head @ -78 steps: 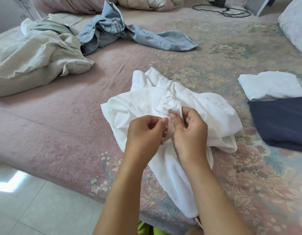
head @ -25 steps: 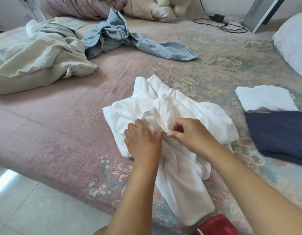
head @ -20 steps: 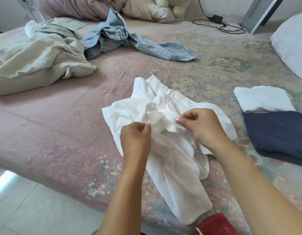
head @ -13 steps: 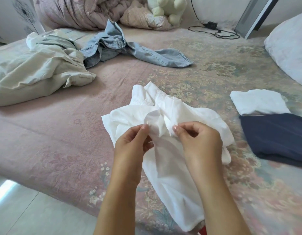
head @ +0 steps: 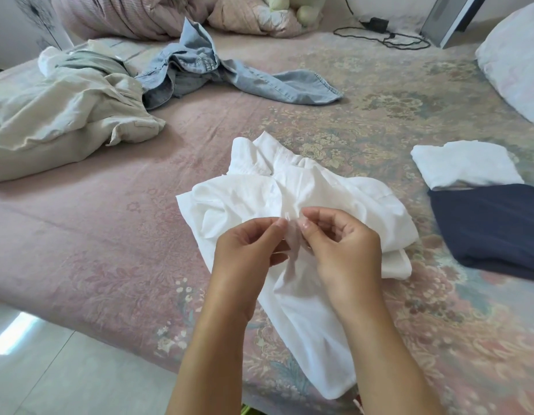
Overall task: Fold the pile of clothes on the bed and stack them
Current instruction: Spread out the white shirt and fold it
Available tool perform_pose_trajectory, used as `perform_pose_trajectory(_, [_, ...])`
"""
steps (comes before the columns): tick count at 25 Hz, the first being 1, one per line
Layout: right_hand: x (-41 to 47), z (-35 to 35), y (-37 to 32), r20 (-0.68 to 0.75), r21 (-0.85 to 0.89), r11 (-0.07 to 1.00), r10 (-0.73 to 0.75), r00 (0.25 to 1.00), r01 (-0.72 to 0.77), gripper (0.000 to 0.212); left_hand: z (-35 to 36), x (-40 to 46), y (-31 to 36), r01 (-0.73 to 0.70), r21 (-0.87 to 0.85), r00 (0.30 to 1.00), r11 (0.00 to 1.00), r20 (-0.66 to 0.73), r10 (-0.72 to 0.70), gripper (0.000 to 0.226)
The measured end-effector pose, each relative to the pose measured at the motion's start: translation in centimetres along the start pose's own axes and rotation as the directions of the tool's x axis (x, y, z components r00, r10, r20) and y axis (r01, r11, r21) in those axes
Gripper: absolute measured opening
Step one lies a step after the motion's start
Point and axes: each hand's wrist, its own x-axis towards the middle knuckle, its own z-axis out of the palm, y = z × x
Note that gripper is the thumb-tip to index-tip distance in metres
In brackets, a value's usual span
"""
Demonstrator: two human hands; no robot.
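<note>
A crumpled white shirt (head: pixel 292 187) lies near the front edge of the bed, its collar pointing away from me and its tail hanging over the edge. My left hand (head: pixel 244 256) and my right hand (head: pixel 343 250) meet above its middle, and each pinches the shirt's front edge between thumb and fingertips. A folded white garment (head: pixel 463 163) and a folded navy garment (head: pixel 493 223) lie side by side at the right. At the far left are a beige garment (head: pixel 65 115) and a light blue denim shirt (head: pixel 218 73), both unfolded.
The bed (head: pixel 110 235) has a pink floral cover; its front edge runs diagonally at lower left above a tiled floor (head: pixel 50 378). Bunched bedding (head: pixel 125 13) and a plush toy lie at the head. A pillow (head: pixel 517 55) sits at the right, and a black charger cable (head: pixel 385 37) at the back.
My hands have stayed on the shirt's middle, shifting their pinch along its front edge. They came close together again after briefly spreading the cloth. The other garments have not moved.
</note>
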Motion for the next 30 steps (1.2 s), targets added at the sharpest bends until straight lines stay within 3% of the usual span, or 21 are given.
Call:
perform_pose_trajectory(3, [0.15,-0.42,-0.03,0.016,0.138,0.989,0.052,0.998,-0.054,0.021,-0.06,0.15,-0.1,-0.004,-0.002,1.0,1.0,0.005,0.004,0.016])
perform_pose_trajectory(9, [0.06,-0.6,-0.73,0.01,0.25,0.967,0.046,0.999,-0.047,0.025,0.05,0.28,-0.27,-0.057,0.045,0.998,0.997,-0.014,0.058,0.013])
perform_pose_trajectory(15, [0.08,-0.45,-0.36,0.014,0.185,0.982,0.023,1.0,-0.025,0.028,0.23,0.16,-0.47,-0.18,0.172,0.981,0.969,-0.044,0.19,0.013])
perform_pose_trajectory(21, [0.14,-0.52,-0.29,-0.014,0.206,0.978,-0.016,1.0,0.019,0.032,0.34,0.2,-0.75,-0.219,0.184,0.962,0.958,-0.12,0.243,0.01])
perform_pose_trajectory(30, [0.27,-0.26,-0.03,0.013,0.193,0.981,-0.003,1.0,0.0,0.033,0.6,0.22,-0.86,-0.224,0.152,0.967,0.963,-0.086,0.238,0.009])
